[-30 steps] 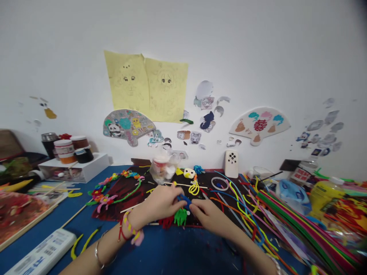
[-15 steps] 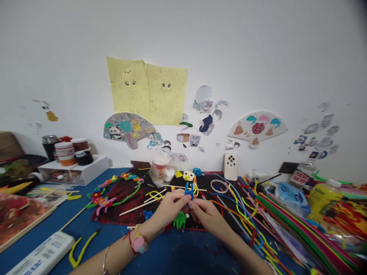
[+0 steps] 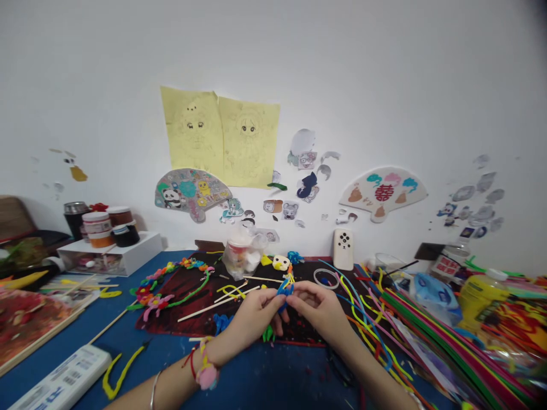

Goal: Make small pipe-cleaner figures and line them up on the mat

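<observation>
My left hand and my right hand meet over the dark red mat, both pinching a small blue pipe-cleaner piece held up between the fingertips. Below the hands a green pipe-cleaner shape lies partly hidden. A blue pipe-cleaner bit lies on the mat to the left of my left wrist. Yellow loops and thin wooden sticks lie on the mat just left of the hands.
A big spread of coloured pipe cleaners fills the right side. A flower garland, a plastic cup, a white tape ring and a small white box stand behind. Jars sit on a white shelf at left.
Both hands have risen from the mat and lifted the blue pipe-cleaner piece higher; the green shape stays below them. The view has tilted slightly.
</observation>
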Motion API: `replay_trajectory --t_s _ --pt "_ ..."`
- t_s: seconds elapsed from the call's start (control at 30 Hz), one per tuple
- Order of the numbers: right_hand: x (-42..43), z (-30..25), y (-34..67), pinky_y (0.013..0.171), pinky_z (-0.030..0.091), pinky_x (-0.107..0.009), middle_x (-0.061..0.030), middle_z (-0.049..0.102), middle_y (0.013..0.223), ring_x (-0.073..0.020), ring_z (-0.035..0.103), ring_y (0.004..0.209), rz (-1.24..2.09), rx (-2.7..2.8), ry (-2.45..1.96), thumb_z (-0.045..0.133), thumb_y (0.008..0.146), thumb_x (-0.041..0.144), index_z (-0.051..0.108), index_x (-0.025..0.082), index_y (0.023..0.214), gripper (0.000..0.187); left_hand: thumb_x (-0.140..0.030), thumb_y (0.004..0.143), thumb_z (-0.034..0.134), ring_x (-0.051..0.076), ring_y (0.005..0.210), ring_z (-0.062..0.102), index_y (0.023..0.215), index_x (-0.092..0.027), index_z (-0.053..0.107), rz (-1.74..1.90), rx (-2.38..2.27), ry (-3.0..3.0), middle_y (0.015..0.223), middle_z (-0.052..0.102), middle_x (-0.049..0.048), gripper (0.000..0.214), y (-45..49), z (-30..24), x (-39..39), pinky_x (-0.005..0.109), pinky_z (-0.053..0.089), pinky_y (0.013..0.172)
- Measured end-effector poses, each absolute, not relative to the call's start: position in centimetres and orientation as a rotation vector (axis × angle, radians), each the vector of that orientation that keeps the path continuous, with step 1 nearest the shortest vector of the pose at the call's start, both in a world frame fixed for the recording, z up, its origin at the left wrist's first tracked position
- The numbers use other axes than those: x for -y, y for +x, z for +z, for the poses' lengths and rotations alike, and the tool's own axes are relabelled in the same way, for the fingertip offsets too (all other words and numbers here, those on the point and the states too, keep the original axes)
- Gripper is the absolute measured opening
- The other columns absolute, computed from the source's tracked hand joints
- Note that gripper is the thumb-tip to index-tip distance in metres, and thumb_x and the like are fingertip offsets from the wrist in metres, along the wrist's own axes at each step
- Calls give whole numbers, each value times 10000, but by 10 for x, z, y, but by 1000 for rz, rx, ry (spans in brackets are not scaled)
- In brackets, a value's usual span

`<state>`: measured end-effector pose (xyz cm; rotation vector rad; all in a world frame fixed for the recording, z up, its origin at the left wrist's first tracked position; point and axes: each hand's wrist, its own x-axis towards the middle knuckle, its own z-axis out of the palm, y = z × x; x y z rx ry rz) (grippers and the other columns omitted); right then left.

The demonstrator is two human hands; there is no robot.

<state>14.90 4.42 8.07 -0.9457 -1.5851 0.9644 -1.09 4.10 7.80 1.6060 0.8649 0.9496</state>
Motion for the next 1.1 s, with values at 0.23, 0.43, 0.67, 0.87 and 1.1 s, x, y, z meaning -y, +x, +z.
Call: replay_trajectory --t_s 0.23,0.43,0.67,0.87,1.1 --pt "-46 81 151 541 471 -254 -24 634 638 -143 576 565 923 1502 -1004 667 680 410 632 146 742 274 -532 787 451 99 436 545 706 -109 530 883 -770 1479 568 562 6 438 -9 83 -40 216 430 471" --pt "-48 82 151 521 461 -243 -18 619 639 -126 551 545 944 1506 -1005 663 680 396 647 141 731 261 -462 782 514 100 494 549 719 -105 539 814 -729 1482 544 558 3 364 -12 82 -40 219 434 531" --pt "-47 82 147 556 442 -247 7 588 571 -122 538 538 1043 1493 -971 652 684 410 638 145 741 272 -540 748 502 113 439 539 714 -124 509 783 -742 1456 490 547 -12 418 -9 75 -41 237 434 485" --pt "-42 88 147 585 409 -238 12 571 535 -124 505 568 998 1697 -954 592 747 357 638 152 607 253 -513 789 432 106 405 513 746 -144 473 733 -832 1576 458 538 -25 373 -9 73 -41 203 383 433" --pt "-43 80 142 570 417 -239 15 552 544 -114 500 549 1043 1297 -989 667 688 367 625 136 625 243 -366 874 362 125 512 512 779 -170 456 885 -1015 2001 570 537 -13 238 -9 68 -42 238 401 518"
